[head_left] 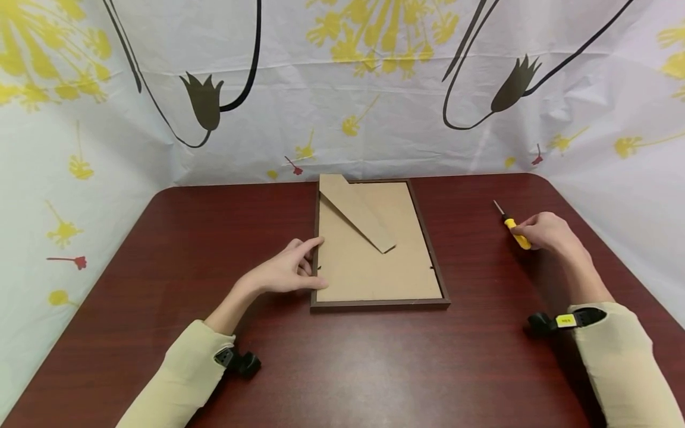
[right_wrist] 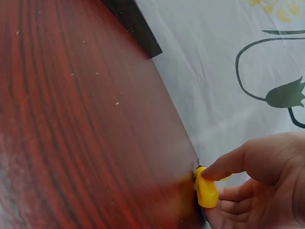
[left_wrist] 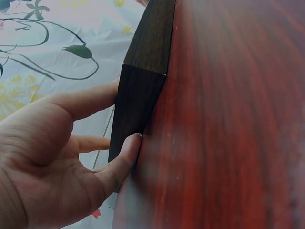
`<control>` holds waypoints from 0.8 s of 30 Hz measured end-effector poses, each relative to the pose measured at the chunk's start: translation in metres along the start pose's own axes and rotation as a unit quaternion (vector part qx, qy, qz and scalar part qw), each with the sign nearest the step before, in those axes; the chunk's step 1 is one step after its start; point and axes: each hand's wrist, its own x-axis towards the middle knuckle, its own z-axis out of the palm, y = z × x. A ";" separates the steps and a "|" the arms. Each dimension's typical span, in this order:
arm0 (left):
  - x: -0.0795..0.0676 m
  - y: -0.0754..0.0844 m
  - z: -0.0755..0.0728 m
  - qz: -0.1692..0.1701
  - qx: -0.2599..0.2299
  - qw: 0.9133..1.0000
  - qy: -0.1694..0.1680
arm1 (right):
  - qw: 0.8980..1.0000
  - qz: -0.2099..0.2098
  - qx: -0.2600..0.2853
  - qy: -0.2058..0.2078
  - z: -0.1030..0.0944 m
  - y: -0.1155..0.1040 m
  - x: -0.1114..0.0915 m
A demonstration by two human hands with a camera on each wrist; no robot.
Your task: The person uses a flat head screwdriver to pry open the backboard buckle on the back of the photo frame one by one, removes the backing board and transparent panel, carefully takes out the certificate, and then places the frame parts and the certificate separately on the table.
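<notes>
A dark-brown picture frame point(head_left: 380, 304) lies face down, its tan backing board showing. My left hand point(head_left: 283, 267) grips its left side, with the thumb and a finger reaching over the edge. In the left wrist view, other fingers of the left hand point(left_wrist: 62, 157) bear against the side of the frame point(left_wrist: 138, 95). Off to the right, my right hand point(head_left: 548, 230) pinches the yellow handle of a screwdriver point(head_left: 518, 233), whose metal shaft points away from me. The right wrist view has the right hand point(right_wrist: 257, 181) with thumb and fingers at the yellow handle point(right_wrist: 207, 188).
A tan stand leg point(head_left: 355, 214) lies slanted across the backing, its top end past the frame's upper edge. Small dark tabs sit along the frame's inner sides. The reddish-brown table point(head_left: 374, 368) ends at a white patterned curtain point(head_left: 342, 142) behind and at both sides.
</notes>
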 end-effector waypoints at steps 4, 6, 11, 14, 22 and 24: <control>0.000 0.000 0.001 0.005 0.002 1.000 0.005 | 0.999 -0.017 0.020 -0.020 0.000 -0.001 0.003; 0.000 0.001 0.001 0.002 0.002 1.000 0.006 | 0.998 -0.037 0.039 -0.028 0.000 -0.004 0.004; 0.000 0.001 0.000 -0.005 -0.001 1.000 0.006 | 0.991 -0.106 0.077 -0.032 -0.001 -0.016 0.003; 0.000 0.001 0.000 -0.006 -0.003 1.000 0.006 | 0.983 -0.142 0.110 -0.031 0.000 -0.027 0.000; -0.001 0.002 0.001 -0.008 -0.002 1.000 0.008 | 0.959 -0.224 0.174 -0.005 0.005 -0.051 -0.007; -0.001 0.003 0.002 -0.012 -0.005 1.000 0.010 | 0.954 -0.243 0.177 0.000 0.007 -0.057 -0.010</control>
